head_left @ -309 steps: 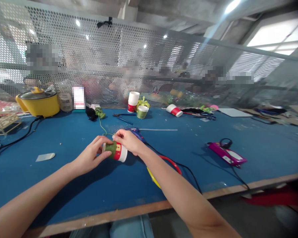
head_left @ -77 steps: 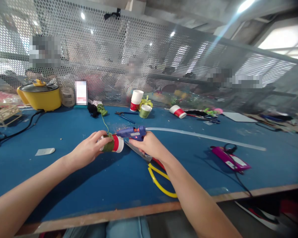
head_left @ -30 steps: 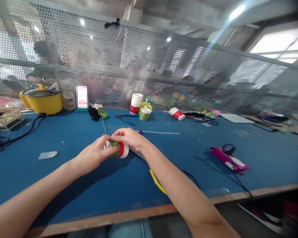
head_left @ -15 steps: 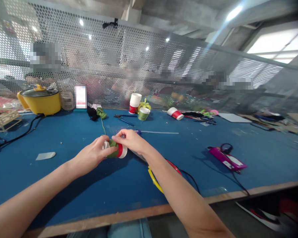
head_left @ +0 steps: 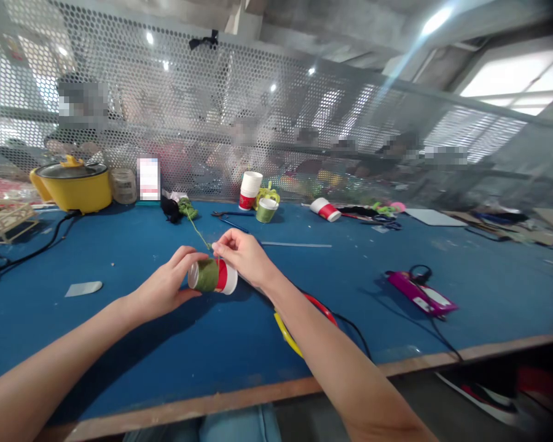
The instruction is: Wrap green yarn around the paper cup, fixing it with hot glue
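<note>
My left hand (head_left: 164,287) grips a red-and-white paper cup (head_left: 213,276) lying on its side just above the blue table (head_left: 120,344); green yarn is wound round much of the cup. My right hand (head_left: 242,258) pinches the green yarn strand (head_left: 199,230) at the cup's top. The strand runs back and left to a green yarn ball (head_left: 188,209) near the mesh wall.
Yellow and red scissor handles (head_left: 304,319) and a black cable lie under my right forearm. A magenta device (head_left: 420,293) with a cord sits to the right. Cups (head_left: 249,190), a yellow pot (head_left: 71,186), a glue stick (head_left: 295,245) and pliers stand farther back. People sit behind the mesh screen.
The glue gun held 2.6 s ago has left my right hand, which now pinches the yarn. In the last second that hand has lifted slightly, pulling the strand taut above the cup.
</note>
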Motion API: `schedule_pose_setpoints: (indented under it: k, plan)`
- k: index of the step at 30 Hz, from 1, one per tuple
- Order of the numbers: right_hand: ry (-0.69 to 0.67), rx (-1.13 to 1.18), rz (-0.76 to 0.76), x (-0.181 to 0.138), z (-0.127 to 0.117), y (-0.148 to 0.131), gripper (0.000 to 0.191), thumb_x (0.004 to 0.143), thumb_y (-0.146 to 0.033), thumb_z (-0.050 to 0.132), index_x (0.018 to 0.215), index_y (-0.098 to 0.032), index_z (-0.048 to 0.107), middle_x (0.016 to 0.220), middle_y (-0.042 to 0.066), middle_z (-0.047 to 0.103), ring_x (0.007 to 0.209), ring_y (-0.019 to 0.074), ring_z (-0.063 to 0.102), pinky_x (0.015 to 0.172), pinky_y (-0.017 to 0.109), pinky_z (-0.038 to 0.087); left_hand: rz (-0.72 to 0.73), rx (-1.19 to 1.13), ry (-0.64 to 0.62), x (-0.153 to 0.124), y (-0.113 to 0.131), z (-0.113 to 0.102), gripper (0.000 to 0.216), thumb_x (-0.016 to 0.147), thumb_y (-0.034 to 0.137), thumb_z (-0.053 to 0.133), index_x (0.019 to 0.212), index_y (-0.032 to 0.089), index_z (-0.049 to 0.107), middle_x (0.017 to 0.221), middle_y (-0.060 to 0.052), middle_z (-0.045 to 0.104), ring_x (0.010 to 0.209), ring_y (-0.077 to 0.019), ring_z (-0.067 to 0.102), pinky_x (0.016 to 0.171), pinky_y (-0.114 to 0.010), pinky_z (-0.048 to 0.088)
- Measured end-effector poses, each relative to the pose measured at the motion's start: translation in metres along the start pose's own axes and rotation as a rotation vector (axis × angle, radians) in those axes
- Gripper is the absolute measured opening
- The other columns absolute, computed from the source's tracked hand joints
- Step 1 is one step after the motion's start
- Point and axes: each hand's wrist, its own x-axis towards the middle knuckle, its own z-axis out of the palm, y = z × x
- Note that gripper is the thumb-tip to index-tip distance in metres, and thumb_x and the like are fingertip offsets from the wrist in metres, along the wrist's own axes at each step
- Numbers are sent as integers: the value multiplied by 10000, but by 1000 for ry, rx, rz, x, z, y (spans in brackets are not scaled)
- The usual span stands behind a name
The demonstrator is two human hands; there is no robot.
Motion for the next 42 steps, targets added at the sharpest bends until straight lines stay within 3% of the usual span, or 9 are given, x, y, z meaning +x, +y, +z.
schedule_pose_setpoints:
  k: [5, 15, 20, 27, 31, 35, 42]
  plan:
    - [-34, 142, 27, 2, -4, -1, 161, 677, -205, 608, 830, -160, 590, 710, -8, 595, 653, 94, 556, 687, 266, 443, -56, -202, -16, 2, 3, 0, 447, 742, 205, 597, 1144, 211, 402, 1094, -82, 392, 1005, -225, 503, 837, -407, 513]
    - [-39, 143, 41, 4, -5, 6, 126, 666, -209, 625, 783, -164, 636, 700, -3, 618, 671, 99, 563, 729, 284, 443, -46, -295, -8, 1, 3, 0, 431, 732, 211, 616, 1123, 217, 433, 1079, -74, 476, 977, -212, 530, 828, -399, 509]
    - [-21, 143, 63, 3, -3, 7, 122, 669, -208, 618, 781, -162, 634, 708, -1, 614, 669, 95, 556, 701, 263, 442, -81, -342, -4, 1, 5, 1, 400, 748, 185, 585, 1110, 224, 422, 1102, -68, 425, 741, -126, 567, 666, -322, 552]
    - [-8, 124, 65, 2, 1, 8, 125, 667, -218, 606, 777, -162, 627, 720, 0, 616, 650, 90, 542, 652, 244, 439, -72, -411, 29, 0, 6, 5, 429, 743, 206, 616, 1122, 244, 418, 1107, -64, 390, 917, -182, 532, 764, -367, 534]
    - [-8, 98, 64, 2, 3, 5, 119, 666, -203, 598, 773, -157, 624, 715, -4, 616, 645, 89, 540, 655, 245, 439, -103, -420, 36, 0, 8, 5, 390, 769, 294, 609, 1110, 231, 432, 1079, -64, 426, 890, -176, 537, 764, -371, 535]
    - [-3, 58, 58, 1, 4, 2, 111, 672, -182, 591, 772, -154, 628, 706, -6, 616, 645, 92, 542, 671, 251, 437, -92, -398, 57, 0, 8, 6, 286, 820, 265, 540, 1085, 211, 447, 1066, -67, 438, 878, -166, 541, 750, -356, 540]
    - [8, 44, 43, 2, 4, 4, 110, 676, -176, 592, 775, -150, 631, 718, 2, 625, 653, 95, 549, 682, 259, 442, -36, -371, 56, 1, 10, 5, 307, 802, 220, 553, 1087, 214, 437, 1086, -75, 417, 1001, -197, 488, 807, -368, 526]
